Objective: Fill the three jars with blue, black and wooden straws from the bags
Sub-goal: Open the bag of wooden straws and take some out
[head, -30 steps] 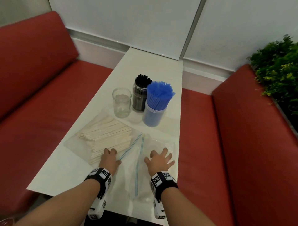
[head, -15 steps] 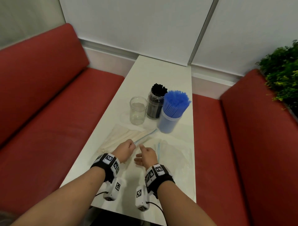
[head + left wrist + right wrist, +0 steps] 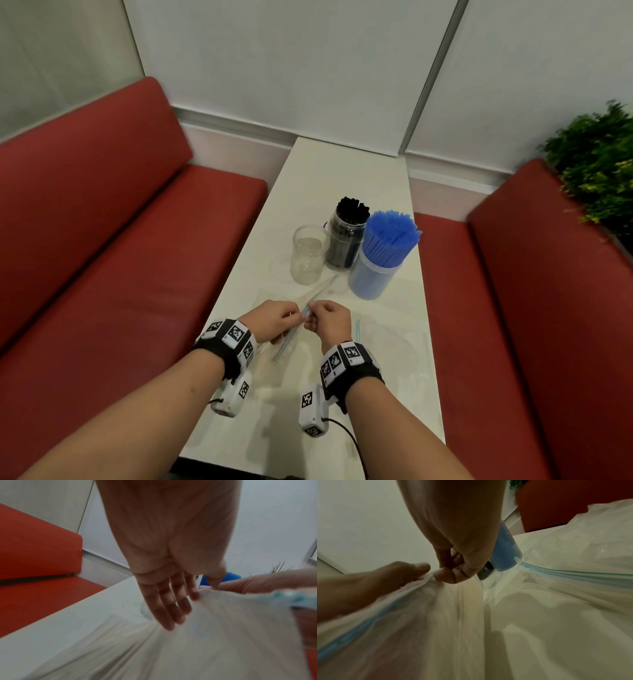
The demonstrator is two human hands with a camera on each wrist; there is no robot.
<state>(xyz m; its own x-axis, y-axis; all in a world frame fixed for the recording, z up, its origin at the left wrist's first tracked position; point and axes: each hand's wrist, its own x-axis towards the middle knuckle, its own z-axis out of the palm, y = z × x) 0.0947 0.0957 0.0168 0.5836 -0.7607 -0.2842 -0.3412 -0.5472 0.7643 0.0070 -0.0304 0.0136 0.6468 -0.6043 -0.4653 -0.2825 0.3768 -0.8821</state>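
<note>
Both hands pinch the zip lip of the wooden-straw bag (image 3: 426, 615), left hand (image 3: 274, 320) and right hand (image 3: 330, 320) nearly touching. Better to peel the seal apart evenly, keeping the sticks level. The empty jar (image 3: 308, 255) waits just beyond them on the white tabletop (image 3: 346, 181), between red benches (image 3: 113, 240).

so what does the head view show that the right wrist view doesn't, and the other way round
Only the head view shows the empty glass jar, the black straws' tops, both wristbands and the red benches. Only the right wrist view shows the wooden straws through the bag and the right hand's fingertips pinching the bag's top edge. Both show the blue straw jar, the left hand and the zip bag.
</note>
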